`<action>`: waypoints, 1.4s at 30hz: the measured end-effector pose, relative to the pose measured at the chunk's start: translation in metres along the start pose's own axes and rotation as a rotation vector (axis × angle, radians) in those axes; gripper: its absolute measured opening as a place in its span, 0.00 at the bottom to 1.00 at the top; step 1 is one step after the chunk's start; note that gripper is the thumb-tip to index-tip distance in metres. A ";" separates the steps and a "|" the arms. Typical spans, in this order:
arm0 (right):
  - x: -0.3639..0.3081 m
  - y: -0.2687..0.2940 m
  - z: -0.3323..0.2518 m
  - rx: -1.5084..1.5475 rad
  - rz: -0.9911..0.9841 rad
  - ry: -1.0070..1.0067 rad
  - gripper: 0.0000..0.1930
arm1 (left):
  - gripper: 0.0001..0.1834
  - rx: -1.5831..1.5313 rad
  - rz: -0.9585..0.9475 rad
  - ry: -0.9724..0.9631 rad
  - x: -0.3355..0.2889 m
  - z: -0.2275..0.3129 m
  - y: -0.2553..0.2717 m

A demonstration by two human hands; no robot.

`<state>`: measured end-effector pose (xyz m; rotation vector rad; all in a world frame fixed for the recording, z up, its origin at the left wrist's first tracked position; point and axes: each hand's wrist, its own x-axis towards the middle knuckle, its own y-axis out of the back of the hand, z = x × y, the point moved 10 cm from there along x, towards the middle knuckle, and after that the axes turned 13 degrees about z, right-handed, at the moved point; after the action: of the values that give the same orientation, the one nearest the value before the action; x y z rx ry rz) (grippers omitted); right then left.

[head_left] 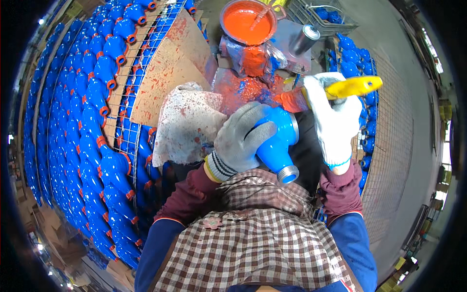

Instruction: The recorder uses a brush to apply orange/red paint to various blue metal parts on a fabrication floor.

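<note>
The left hand [243, 136], in a grey-white knitted glove, has its fingers and thumb clamped on a blue fitting [278, 138], a rounded hollow part whose threaded end points down and to the right of the thumb, over the lap. The right hand [335, 119], in a whiter glove, has its fingers closed around a brush [354, 87]; the yellow handle sticks out to the right of them and the red-stained head lies to their left, just beyond the fitting. Whether that head touches the fitting cannot be told. Directly left of the left fingers, close by, a paint-spotted cloth [187, 121] hangs beside the person, and behind it a speckled board [168, 78] leans against wire racking. Farther left, rows of blue parts with red ends [92, 146] crowd that side. Ahead of both hands, a paint-smeared work surface [228, 87] fills the space between the fingers and a pot [223, 25] of orange-red paint. A spray can [305, 40] stands ahead of the right fingers, with a grey crate [304, 19] beyond it. More blue parts [368, 129] line the right hand's outer side, next to wire mesh [389, 126].
</note>
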<state>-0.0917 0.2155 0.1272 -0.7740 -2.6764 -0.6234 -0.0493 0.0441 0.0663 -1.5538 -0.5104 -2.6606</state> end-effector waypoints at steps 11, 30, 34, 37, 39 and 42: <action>-0.059 0.035 -0.060 -0.026 -0.018 0.573 0.08 | 0.50 -0.338 0.135 0.893 -0.022 -0.042 -0.005; -0.034 0.030 0.015 0.532 -0.108 0.200 0.11 | 0.55 -2.146 0.178 1.627 -0.051 -0.007 -0.054; -0.021 0.009 0.049 0.647 -0.104 -0.072 0.09 | 0.53 -2.661 0.013 1.488 -0.041 0.010 -0.057; -0.024 0.015 0.061 0.780 -0.068 -0.212 0.09 | 0.46 -2.143 0.165 1.555 -0.044 -0.014 -0.052; -0.018 0.027 0.052 0.798 -0.020 -0.163 0.10 | 0.44 -1.799 0.155 1.546 -0.057 -0.034 -0.049; 0.002 0.035 0.035 0.361 0.055 -0.026 0.09 | 0.40 -1.138 0.108 1.461 -0.074 -0.063 -0.035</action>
<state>-0.0792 0.2604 0.1089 -0.7517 -2.6681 -0.1086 -0.0713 0.0481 -0.0350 0.7581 1.1696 -3.0281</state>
